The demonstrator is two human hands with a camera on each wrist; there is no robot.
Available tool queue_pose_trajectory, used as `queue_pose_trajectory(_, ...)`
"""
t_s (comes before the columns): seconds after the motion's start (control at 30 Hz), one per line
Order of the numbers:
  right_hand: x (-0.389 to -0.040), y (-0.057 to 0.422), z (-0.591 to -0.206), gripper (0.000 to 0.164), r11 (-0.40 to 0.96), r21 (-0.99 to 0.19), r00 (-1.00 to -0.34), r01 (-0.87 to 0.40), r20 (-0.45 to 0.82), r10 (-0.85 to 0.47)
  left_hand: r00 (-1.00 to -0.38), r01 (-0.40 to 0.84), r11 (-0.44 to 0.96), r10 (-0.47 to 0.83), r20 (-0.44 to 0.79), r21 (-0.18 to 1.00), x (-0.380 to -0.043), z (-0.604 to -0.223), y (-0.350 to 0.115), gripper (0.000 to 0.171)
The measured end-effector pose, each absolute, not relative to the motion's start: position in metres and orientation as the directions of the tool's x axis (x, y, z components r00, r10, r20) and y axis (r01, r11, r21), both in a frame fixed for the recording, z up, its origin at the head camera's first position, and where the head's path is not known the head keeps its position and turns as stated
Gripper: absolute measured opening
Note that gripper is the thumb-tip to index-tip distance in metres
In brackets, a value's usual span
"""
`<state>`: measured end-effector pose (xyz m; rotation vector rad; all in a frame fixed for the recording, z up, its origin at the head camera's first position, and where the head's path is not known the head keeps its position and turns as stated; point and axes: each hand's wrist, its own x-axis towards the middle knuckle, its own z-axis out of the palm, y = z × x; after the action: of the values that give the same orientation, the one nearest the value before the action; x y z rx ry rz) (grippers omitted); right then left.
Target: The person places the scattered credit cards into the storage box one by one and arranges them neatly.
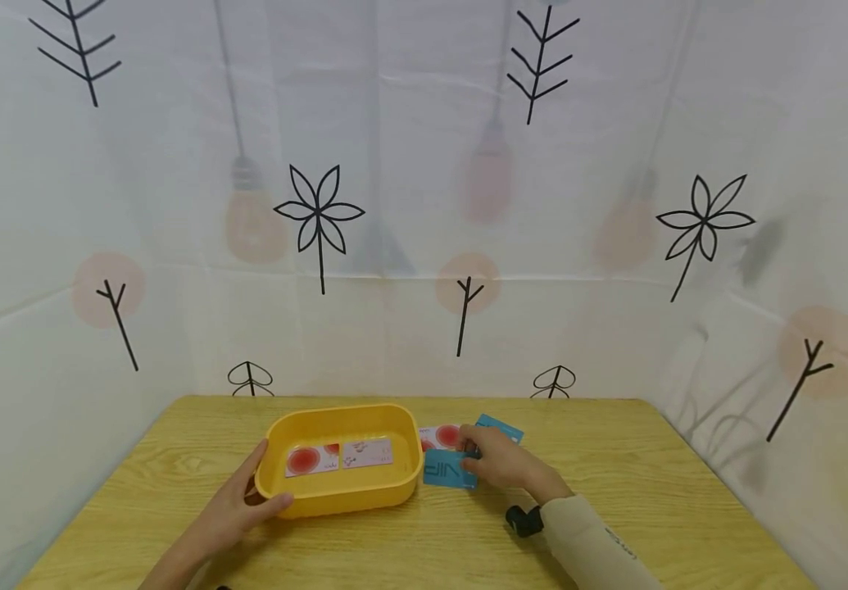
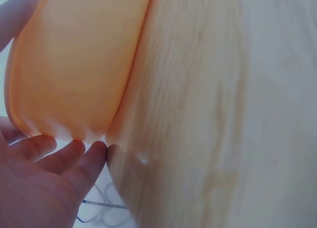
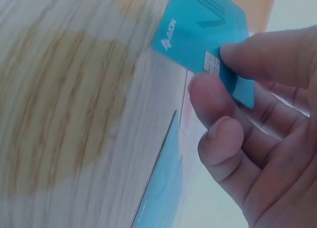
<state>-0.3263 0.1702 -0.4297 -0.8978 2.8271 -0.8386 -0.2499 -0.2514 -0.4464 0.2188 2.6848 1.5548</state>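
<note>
A yellow plastic box [image 1: 342, 500] stands on the table, its left end gripped by my left hand [image 1: 223, 510]. In the left wrist view the fingertips press on the box's end wall, and the thumb lies at its rim. My right hand [image 1: 503, 460] pinches a blue VIP card [image 3: 198, 25] between thumb and fingers, just right of the box. The right wrist view shows a chip and the word AION on this card. Inside the box lie a red-and-white card [image 1: 312, 460] and a pale pink card [image 1: 367, 452], side by side.
Behind the held card, a second red-and-white card [image 1: 440, 436] lies against the box's right side. Farther back right is another blue card [image 1: 503, 426], partly hidden by my right hand. A printed white curtain [image 1: 394, 328] hangs behind the wooden table [image 1: 615, 483].
</note>
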Motion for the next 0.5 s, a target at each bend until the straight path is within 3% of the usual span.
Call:
queue_pose_trajectory(0.23,-0.3294,0.1722,-0.4277,0.022,0.648,-0.505,-0.789,-0.570,0.115,-0.604,-0.990,0.103,0.487,0.136,0.041,0.867,-0.2499,-0.4456,-0.2513,0.099)
queue_pose_trajectory(0.5,-0.3294,0.1757,-0.4256,0.023,0.634,-0.547,-0.798,-0.547,0.110,-0.593,-0.990,0.098,0.479,0.139,0.035,0.873,-0.2494,-0.4455,-0.2509,0.100)
